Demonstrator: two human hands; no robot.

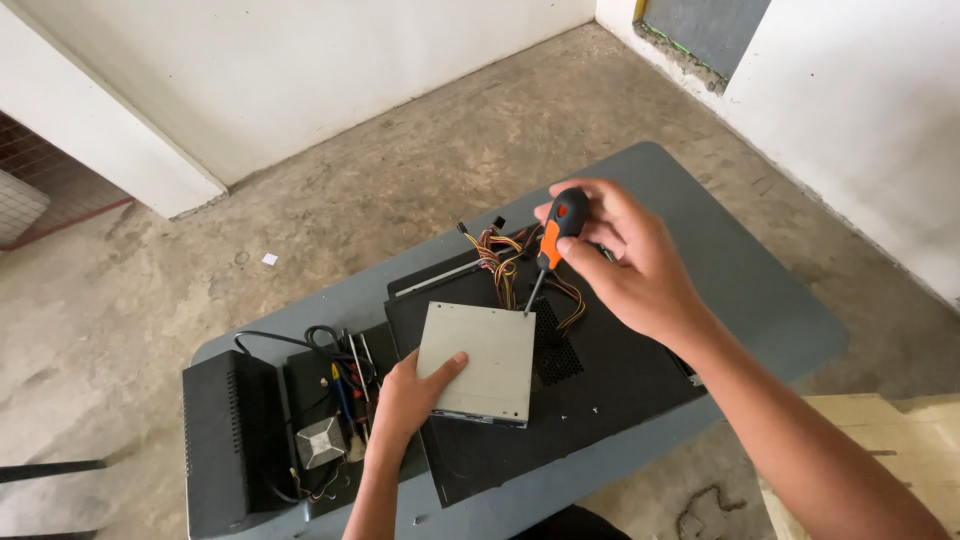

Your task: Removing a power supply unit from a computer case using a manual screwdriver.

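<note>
My left hand [408,398] presses the grey metal drive box [478,362] at its near left edge, fingers curled against the side and thumb flat on top, holding it on the black case panel [600,385]. Beyond the box's far right corner, my right hand [625,262] pinches the orange-and-black screwdriver [552,240] between thumb and fingertips, its shaft slanting down toward that corner.

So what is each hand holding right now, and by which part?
The right hand grips an orange-and-black screwdriver by its handle. The left hand steadies a flat grey metal drive box at its left edge.
</note>
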